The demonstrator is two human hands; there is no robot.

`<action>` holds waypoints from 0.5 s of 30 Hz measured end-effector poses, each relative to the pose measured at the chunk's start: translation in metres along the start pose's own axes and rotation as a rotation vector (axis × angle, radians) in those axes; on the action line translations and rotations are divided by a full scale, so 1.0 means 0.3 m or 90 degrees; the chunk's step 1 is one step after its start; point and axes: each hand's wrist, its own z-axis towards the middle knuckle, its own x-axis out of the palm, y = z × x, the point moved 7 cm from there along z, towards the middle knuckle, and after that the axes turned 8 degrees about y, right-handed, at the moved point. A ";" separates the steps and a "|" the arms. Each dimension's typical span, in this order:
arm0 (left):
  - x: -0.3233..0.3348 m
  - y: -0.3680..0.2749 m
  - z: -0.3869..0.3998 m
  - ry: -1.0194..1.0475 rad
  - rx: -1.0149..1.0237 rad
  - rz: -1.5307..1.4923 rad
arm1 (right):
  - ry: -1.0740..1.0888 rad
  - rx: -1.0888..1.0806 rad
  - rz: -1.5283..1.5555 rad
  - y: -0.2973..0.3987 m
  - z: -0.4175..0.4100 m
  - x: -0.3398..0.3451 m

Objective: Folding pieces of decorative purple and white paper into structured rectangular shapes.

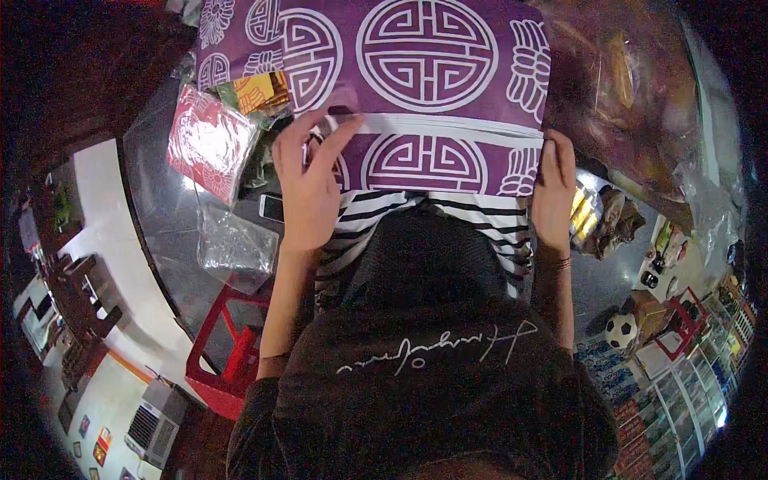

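A purple fabric piece with white round and floral patterns (427, 54) lies across the person's lap, on striped black-and-white cloth. A pale band (444, 125) runs across it, with a narrower purple flap below. My left hand (309, 180) is at the left end of this band, thumb and fingers bent onto the fabric, with a small dark item by the fingertips. My right hand (555, 186) grips the fabric's right edge at the end of the band, its fingers partly hidden behind it.
To the left are a red patterned packet in clear plastic (210, 144), a yellow packet (261, 91), a phone (271, 207), clear plastic wrapping (237, 246) and a red plastic stool (210, 384). On the right are a crumpled brown bag (618, 222), a large clear plastic bag (636, 102) and a football (621, 331).
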 end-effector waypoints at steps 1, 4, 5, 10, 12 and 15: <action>-0.002 0.001 0.001 0.000 0.002 0.001 | 0.025 0.061 0.163 -0.003 0.001 0.013; 0.002 0.006 0.002 0.004 -0.009 0.047 | 0.018 -0.011 0.331 0.036 0.001 0.018; 0.001 0.001 0.005 0.006 -0.006 0.044 | 0.038 -0.015 0.290 0.043 0.001 0.014; 0.000 -0.014 0.017 0.034 -0.028 0.052 | 0.116 0.013 0.007 0.058 0.019 0.012; -0.004 -0.024 0.020 0.031 -0.024 0.043 | 0.118 0.034 -0.004 0.059 0.020 0.012; -0.008 -0.051 0.033 0.023 -0.025 0.028 | 0.098 0.002 -0.016 0.063 0.022 0.013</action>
